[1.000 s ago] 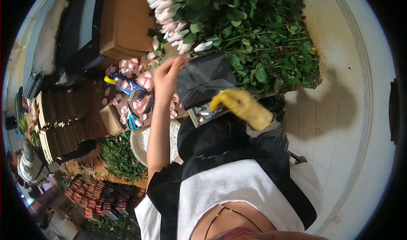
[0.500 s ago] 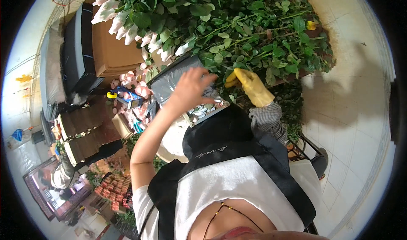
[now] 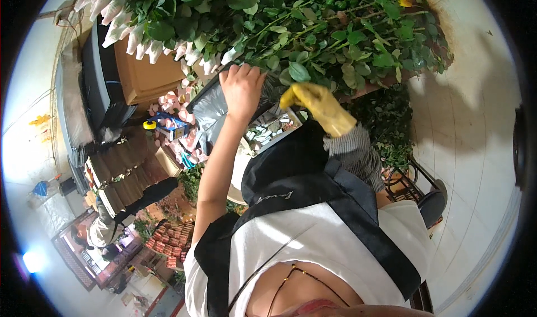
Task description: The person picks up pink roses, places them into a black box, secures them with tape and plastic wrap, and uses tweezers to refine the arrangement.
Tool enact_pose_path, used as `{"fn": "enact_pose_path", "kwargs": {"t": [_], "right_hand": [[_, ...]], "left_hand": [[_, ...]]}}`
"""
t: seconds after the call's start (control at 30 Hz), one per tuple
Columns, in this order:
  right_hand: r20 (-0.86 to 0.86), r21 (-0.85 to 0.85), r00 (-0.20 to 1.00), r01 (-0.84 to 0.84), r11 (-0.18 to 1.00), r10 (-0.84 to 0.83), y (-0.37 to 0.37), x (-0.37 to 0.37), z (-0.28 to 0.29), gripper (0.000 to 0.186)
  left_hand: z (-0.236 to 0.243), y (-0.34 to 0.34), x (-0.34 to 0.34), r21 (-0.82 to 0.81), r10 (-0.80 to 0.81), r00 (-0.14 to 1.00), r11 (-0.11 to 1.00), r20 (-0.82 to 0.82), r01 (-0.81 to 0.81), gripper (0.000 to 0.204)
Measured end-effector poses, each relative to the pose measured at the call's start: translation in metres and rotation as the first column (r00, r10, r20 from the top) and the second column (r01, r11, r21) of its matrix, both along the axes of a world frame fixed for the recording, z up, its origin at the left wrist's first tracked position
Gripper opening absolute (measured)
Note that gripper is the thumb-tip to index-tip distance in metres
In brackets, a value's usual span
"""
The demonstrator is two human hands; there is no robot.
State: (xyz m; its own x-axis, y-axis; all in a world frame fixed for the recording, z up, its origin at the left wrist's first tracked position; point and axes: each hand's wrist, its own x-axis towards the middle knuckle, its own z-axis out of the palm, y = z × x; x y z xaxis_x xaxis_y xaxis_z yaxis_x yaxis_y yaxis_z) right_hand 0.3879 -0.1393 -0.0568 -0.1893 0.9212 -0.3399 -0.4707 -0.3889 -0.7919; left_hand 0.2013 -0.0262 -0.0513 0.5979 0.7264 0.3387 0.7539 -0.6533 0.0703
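Note:
My bare left hand (image 3: 243, 90) is raised at the far edge of a dark box lined with clear plastic (image 3: 210, 101), its fingers curled over and their tips hidden. Whatever they may hold cannot be seen. Close by on the right, my right hand (image 3: 319, 107), in a yellow rubber glove, is bent closed with thumb and fingers together; its contents cannot be made out. Just beyond both hands lies a thick pile of leafy green rose stems (image 3: 313, 31). White netting sleeves (image 3: 137, 37) cover the flower heads at its left end. Below my hands sits a tray of small pale pieces (image 3: 272, 128).
Pink petals (image 3: 173, 101) lie around a blue basket (image 3: 170, 128) and teal-handled scissors (image 3: 187, 159). Cardboard (image 3: 148, 73) and stacked dark sheets (image 3: 103, 93) stand left. A black stool (image 3: 430, 205) is at right. Another person (image 3: 103, 227) is at the far left.
My left hand has moved farther away, and its spread fingers have curled in. The gloved right hand has shifted slightly left and nearer, still closed. The whole view has turned a little.

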Motion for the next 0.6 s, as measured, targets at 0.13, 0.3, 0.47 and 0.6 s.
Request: {"fn": "enact_pose_path", "kwargs": {"t": [0.13, 0.3, 0.47, 0.6], "right_hand": [[-0.078, -0.197, 0.991, -0.121, 0.973, 0.107, -0.032, -0.029, -0.06, 0.032], [0.424, -0.11, 0.881, -0.182, 0.977, 0.212, 0.038, -0.034, -0.112, 0.034], [0.721, -0.63, 0.118, -0.301, 0.716, 0.683, 0.033, -0.004, -0.088, 0.036], [0.336, -0.338, 0.894, -0.18, 0.924, 0.297, -0.001, -0.015, -0.143, 0.047]], "left_hand": [[-0.007, 0.001, 0.007, -0.095, 0.165, 0.986, 0.982, -0.01, -0.166, 0.035], [-0.022, 0.009, -0.011, -0.326, 0.158, 0.982, 0.938, 0.102, -0.117, 0.057], [0.031, -0.007, -0.085, -0.7, 0.307, 0.87, 0.712, 0.386, 0.059, 0.035], [0.004, -0.054, -0.167, -0.477, 0.427, 0.856, 0.841, 0.291, -0.258, 0.03]]}}
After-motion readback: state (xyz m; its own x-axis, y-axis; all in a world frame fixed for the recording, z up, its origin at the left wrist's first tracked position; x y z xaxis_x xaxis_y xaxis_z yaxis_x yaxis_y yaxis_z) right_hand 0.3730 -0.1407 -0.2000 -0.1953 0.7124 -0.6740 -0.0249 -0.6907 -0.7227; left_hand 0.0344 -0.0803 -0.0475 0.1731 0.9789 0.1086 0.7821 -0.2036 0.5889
